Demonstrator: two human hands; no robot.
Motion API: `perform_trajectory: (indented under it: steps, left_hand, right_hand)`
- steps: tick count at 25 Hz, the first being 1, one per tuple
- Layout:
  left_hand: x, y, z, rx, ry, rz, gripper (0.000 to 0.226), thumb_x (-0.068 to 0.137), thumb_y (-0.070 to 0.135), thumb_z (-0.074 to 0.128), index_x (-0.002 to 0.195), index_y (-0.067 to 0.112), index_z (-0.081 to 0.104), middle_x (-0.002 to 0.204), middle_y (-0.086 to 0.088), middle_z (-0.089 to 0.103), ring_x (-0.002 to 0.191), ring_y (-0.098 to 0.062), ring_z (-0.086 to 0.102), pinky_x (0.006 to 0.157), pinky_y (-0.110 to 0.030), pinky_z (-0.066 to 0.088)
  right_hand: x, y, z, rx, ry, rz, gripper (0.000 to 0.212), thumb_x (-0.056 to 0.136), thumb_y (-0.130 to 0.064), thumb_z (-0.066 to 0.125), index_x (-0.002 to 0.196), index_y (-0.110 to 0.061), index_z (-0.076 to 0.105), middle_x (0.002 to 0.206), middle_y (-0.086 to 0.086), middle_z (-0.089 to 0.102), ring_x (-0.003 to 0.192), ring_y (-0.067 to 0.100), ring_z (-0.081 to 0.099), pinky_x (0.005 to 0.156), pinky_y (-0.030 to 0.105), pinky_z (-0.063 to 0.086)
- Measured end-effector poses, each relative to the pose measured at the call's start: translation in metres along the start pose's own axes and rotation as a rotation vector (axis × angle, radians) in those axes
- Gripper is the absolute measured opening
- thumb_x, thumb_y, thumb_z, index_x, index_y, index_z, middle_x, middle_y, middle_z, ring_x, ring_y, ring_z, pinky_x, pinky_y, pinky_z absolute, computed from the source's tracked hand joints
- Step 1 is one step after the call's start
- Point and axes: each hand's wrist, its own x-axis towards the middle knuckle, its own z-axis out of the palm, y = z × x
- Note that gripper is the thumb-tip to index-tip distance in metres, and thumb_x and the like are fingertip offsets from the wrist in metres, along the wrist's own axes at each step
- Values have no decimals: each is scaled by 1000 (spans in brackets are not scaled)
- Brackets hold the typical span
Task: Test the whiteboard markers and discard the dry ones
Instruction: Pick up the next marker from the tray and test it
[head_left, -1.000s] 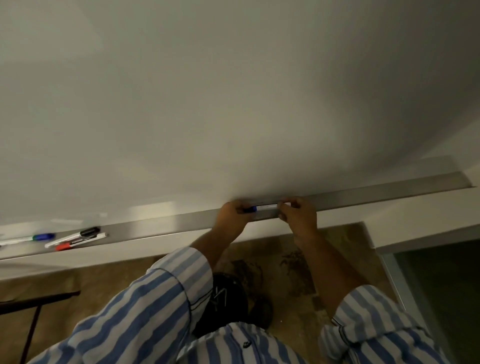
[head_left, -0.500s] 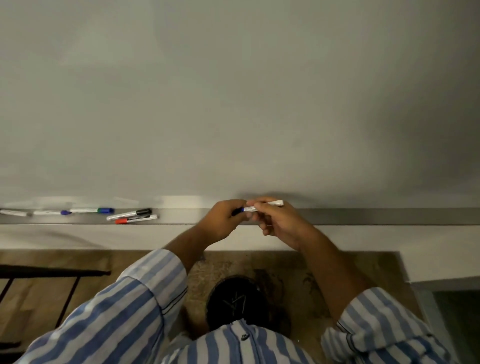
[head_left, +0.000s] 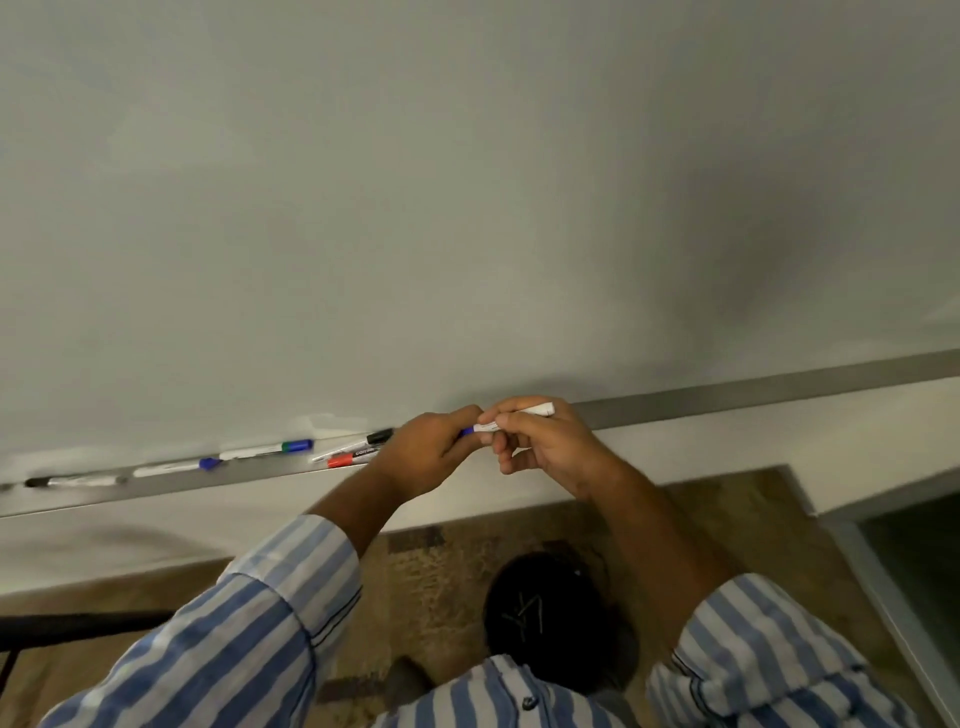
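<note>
We cannot see the cap end of the held marker (head_left: 511, 420) well: the left hand (head_left: 423, 454) has its fingers curled around that end, and only a short blue part shows between the two hands, so we cannot tell if the cap is on or already loose. The right hand (head_left: 540, 441) holds the white barrel with thumb and curled fingers, and the back end of the barrel sticks out above the knuckles. Both hands are close together, in front of the lower edge of the whiteboard (head_left: 467, 208) and just above the tray rail (head_left: 727, 397). On the rail, to the left of the hands, lie more markers — a black-capped marker (head_left: 363, 442) and a red-capped marker (head_left: 349, 459) side by side, partly hidden behind the left wrist, then a marker with a blue cap (head_left: 270, 449), another blue-tipped marker (head_left: 176, 466), and a dark marker (head_left: 72, 481) near the frame edge, blurred. The printing on them is too small to read. Striped sleeves (head_left: 249, 623) fill the bottom, cut off by the frame — below is a patterned floor (head_left: 441, 571).
</note>
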Motion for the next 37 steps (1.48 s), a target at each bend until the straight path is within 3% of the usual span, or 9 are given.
perform_trajectory:
  steps: [6, 12, 15, 19, 23, 26, 28, 33, 37]
  left_hand:
    - [-30, -12, -48, -36, 181, 49, 18, 104, 43, 62, 89, 36, 54, 62, 8, 52, 58, -12, 52, 57, -28, 40]
    - [-50, -3, -84, -152, 380, 22, 12, 101, 34, 69, 104, 25, 62, 67, 3, 50, 60, -12, 45, 61, -32, 42]
    - [-69, 7, -101, -193, 446, -26, 18, 101, 16, 56, 115, 26, 58, 76, 2, 52, 65, -11, 47, 65, -29, 43]
    - [-85, 20, -122, -260, 580, -70, 31, 91, 7, 40, 111, 22, 59, 80, 4, 54, 64, -10, 45, 62, -26, 40]
    - [-86, 41, -150, -220, 752, -84, 33, 103, 0, 40, 114, 23, 60, 102, 6, 69, 84, -7, 62, 77, -29, 50]
    - [-85, 61, -183, -138, 863, -14, 29, 108, 11, 45, 125, 29, 60, 117, 15, 69, 104, -12, 68, 86, -39, 59]
    - [-91, 76, -211, -104, 1003, 68, 31, 108, 14, 48, 131, 32, 60, 114, 14, 68, 104, -17, 69, 83, -41, 60]
    - [-119, 108, -306, -12, 1232, 300, 33, 108, 3, 49, 132, 24, 59, 139, 16, 65, 124, -13, 66, 98, -26, 54]
    - [-135, 113, -402, 183, 1348, 395, 38, 107, -2, 45, 139, 15, 58, 155, 8, 55, 142, -6, 53, 115, -26, 46]
  right_hand:
    - [-9, -20, 61, 33, 82, -131, 23, 105, -11, 60, 117, -13, 79, 81, 12, 69, 68, 22, 63, 59, 33, 56]
    - [-12, -50, 89, 74, 60, -238, 22, 105, -9, 58, 119, -9, 75, 85, 13, 70, 68, 20, 60, 56, 31, 53]
    - [-16, -67, 95, 171, 78, -264, 25, 104, -8, 56, 116, -9, 78, 93, 15, 73, 79, 25, 63, 64, 34, 58]
    - [-20, -88, 97, 307, 106, -308, 31, 106, -22, 55, 107, -6, 82, 86, 16, 71, 72, 23, 62, 61, 32, 56]
    - [-29, -115, 103, 309, 129, -397, 26, 103, -15, 59, 109, -5, 82, 87, 18, 74, 73, 26, 63, 62, 32, 57]
    - [-39, -139, 112, 247, 158, -536, 25, 105, -6, 56, 108, -5, 81, 87, 17, 78, 75, 25, 67, 64, 31, 60]
    - [-45, -163, 124, 173, 186, -654, 28, 104, 1, 55, 99, -7, 82, 84, 14, 79, 76, 25, 72, 65, 32, 62]
    - [-69, -240, 162, -14, 364, -1028, 20, 96, -3, 68, 98, -16, 82, 87, 6, 80, 83, 28, 79, 76, 43, 66]
    - [-80, -298, 195, -185, 541, -1317, 20, 84, -12, 68, 95, -22, 81, 86, -3, 78, 79, 17, 75, 70, 22, 56]
